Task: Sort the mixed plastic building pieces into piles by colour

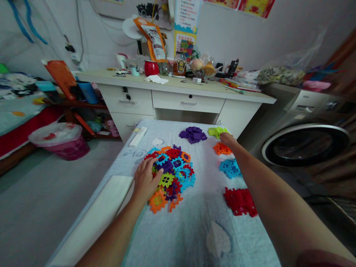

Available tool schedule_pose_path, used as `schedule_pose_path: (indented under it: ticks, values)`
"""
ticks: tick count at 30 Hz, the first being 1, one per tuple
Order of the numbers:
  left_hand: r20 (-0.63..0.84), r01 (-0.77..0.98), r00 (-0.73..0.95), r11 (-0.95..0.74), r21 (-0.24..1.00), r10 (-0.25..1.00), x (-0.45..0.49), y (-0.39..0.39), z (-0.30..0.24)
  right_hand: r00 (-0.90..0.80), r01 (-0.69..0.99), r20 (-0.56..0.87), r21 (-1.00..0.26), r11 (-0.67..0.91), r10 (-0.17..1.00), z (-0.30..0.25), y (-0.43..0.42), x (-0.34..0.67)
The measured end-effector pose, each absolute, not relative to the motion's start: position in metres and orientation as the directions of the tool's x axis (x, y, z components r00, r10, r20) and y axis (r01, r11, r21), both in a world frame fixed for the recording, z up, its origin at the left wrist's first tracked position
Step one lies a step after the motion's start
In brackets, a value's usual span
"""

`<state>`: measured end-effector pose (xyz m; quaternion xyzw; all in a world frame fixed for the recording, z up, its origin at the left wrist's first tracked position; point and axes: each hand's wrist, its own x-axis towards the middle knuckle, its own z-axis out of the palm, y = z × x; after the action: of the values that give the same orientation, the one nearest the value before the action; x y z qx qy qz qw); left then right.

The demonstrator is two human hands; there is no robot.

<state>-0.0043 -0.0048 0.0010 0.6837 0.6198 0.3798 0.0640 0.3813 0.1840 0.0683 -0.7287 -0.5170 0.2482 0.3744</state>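
Observation:
A mixed pile of coloured plastic building tiles (174,168) lies in the middle of a table covered with a pale blue cloth (194,230). My left hand (145,181) rests on the pile's left edge, fingers curled over the tiles. Sorted heaps lie to the right: purple (193,134), lime green (216,131), orange (221,149), light blue (229,168) and red (240,202). My right hand (228,139) reaches far out between the green and orange heaps, fingers bent down onto the tiles; what it grips is hidden.
A white desk (178,92) with drawers stands beyond the table, crowded with a red mug (151,68), an orange bag (151,39) and bottles. A washing machine (306,141) is at right. A pink bin (59,141) and a bed (19,111) are at left.

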Motion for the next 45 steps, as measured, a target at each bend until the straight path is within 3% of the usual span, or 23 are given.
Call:
schedule_pose_path:
  ticks: [4,6,10,13,17,23,35,45]
  values:
    - [0.442,0.793,-0.062,-0.225,0.566,0.895,-0.004,-0.005,0.002,0.386,0.696,0.055,-0.673,-0.251,0.921,0.072,0.175,0.370]
    - [0.444,0.788,-0.061,-0.230,0.572,0.894,-0.004,-0.005,0.002,0.328,0.756,0.080,-0.620,-0.210,0.941,0.077,0.168,0.359]
    - [0.445,0.767,-0.049,-0.252,0.591,0.894,-0.003,-0.006,0.004,-0.090,0.895,0.083,-0.431,0.118,0.992,0.091,0.140,0.323]
    - [0.449,0.749,-0.030,-0.277,0.602,0.893,-0.003,-0.007,0.005,-0.391,0.850,-0.029,-0.395,0.349,0.920,0.095,0.113,0.287]
    - [0.458,0.741,-0.015,-0.297,0.602,0.889,-0.003,-0.007,0.005,-0.509,0.814,-0.086,-0.370,0.447,0.856,0.084,0.085,0.248]
    - [0.445,0.746,-0.017,-0.284,0.602,0.896,-0.003,-0.008,0.003,-0.414,0.893,-0.088,-0.232,0.386,0.906,0.062,0.074,0.228]
    - [0.496,0.781,0.003,-0.311,0.541,0.868,-0.003,-0.008,0.002,-0.283,0.910,0.081,-0.293,0.294,0.956,0.070,0.058,0.272]
    - [0.496,0.818,-0.009,-0.279,0.503,0.868,-0.004,-0.006,-0.005,0.020,0.983,0.146,-0.183,0.007,0.989,0.082,0.089,0.379]
